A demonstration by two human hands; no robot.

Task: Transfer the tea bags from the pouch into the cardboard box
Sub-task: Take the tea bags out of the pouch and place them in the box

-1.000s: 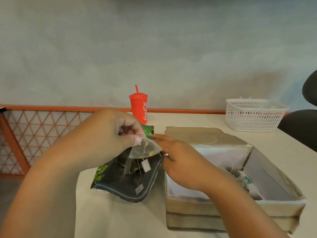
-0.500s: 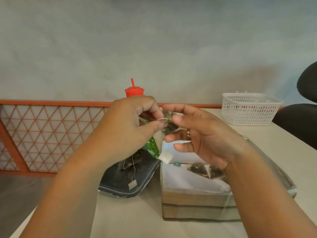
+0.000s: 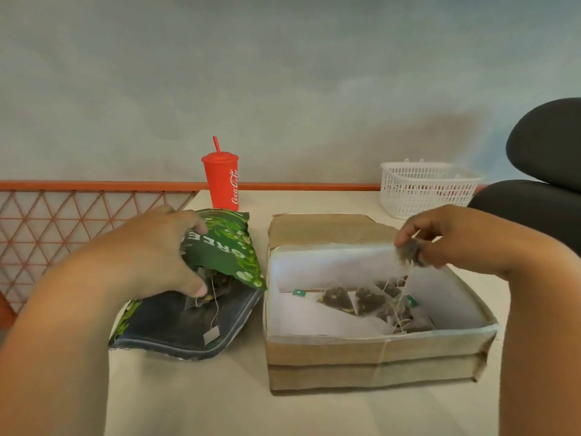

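The green tea pouch (image 3: pixel 226 247) lies open on the table at centre left, with its dark inside showing and a tea bag (image 3: pixel 204 297) at its mouth. My left hand (image 3: pixel 157 256) reaches into the opening, fingers curled around the pouch's upper flap, thumb on that tea bag. The open cardboard box (image 3: pixel 371 354), lined with white paper, sits to the right and holds several pyramid tea bags (image 3: pixel 364 300). My right hand (image 3: pixel 440 237) hovers over the box's far right side, pinching a tea bag (image 3: pixel 408 250) whose string hangs down into the box.
A red cup with a straw (image 3: pixel 222 180) stands behind the pouch. A white plastic basket (image 3: pixel 427 190) sits at the back right, next to a black chair (image 3: pixel 540 184). An orange lattice rail (image 3: pixel 78 221) borders the table's left side.
My right hand took the tea bag from between both hands and carried it right, over the box. My left hand went back down to the pouch mouth.
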